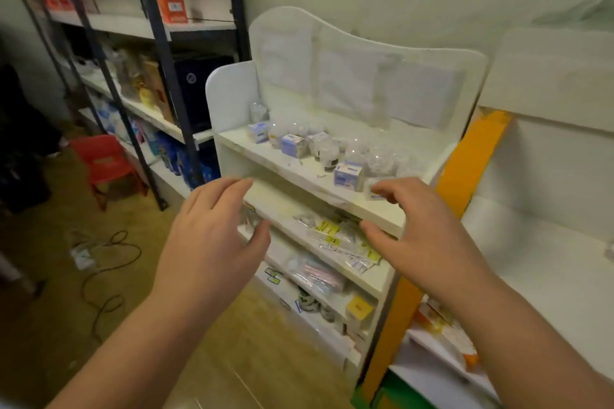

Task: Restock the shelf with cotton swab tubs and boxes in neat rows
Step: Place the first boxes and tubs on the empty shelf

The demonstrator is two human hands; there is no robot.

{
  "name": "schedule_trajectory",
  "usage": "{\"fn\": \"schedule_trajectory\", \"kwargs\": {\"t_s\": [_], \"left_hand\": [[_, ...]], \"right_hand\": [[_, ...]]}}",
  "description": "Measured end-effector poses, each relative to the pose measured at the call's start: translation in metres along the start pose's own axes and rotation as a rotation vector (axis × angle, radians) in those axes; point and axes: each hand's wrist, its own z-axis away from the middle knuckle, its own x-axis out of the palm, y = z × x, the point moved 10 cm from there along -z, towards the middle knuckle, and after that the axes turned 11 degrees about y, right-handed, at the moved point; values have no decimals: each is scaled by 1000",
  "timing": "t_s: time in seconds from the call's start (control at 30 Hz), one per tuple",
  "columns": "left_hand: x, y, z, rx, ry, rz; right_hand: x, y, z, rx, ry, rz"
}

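Clear plastic is what most of our stock is made of: the cotton swab tubs (378,159) stand in a loose cluster on the top shelf (299,173) of the white display unit, with small blue-and-white boxes (348,176) scattered among them rather than in rows. One box sits near the shelf's front right, another (292,144) toward the middle, and one (258,132) further back on the left. A dark-labelled tub (327,156) stands between them.

We judge all of these to be light and easy to knock over. The tubs look stiff but smooth and likely slippery, so we would take each round its side wall, thumb against fingers, not by the lid. The boxes are thin card, which would crush under a hard squeeze; we would pinch them across two opposite flat faces.

Our left hand (212,232) hovers below and in front of the shelf's edge, fingers straight and loosely spread, holding nothing. Our right hand (422,226) is raised at the shelf's right front corner, its grip wide, fingers gently curved with nothing between them. Its fingertips (377,191) lie just beside a small clear pack (373,196) at the shelf edge; we cannot tell whether they touch it. The nearest box is just beyond those fingertips, and the tubs are further back; everything is well apart from the left hand.

Lower shelves hold sachets and packets (335,236).
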Motion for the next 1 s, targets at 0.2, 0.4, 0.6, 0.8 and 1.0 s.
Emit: {"fn": "schedule_trajectory", "kwargs": {"t_s": [0.2,0.4,0.6,0.8,1.0], "left_hand": [[24,-51,-16,-20,-34,7],[70,-96,-67,-21,-52,5],[132,-141,-165,-14,-59,-31],[190,-173,-232,-24,-94,13],[274,-211,-288,-54,-173,137]], "right_hand": [[62,-15,-27,6,-45,-11],[137,-2,-79,24,-55,-61],[218,24,-177,81,-16,-126],[268,28,-260,59,-24,-134],[310,51,-297,119,-39,-111]]}}
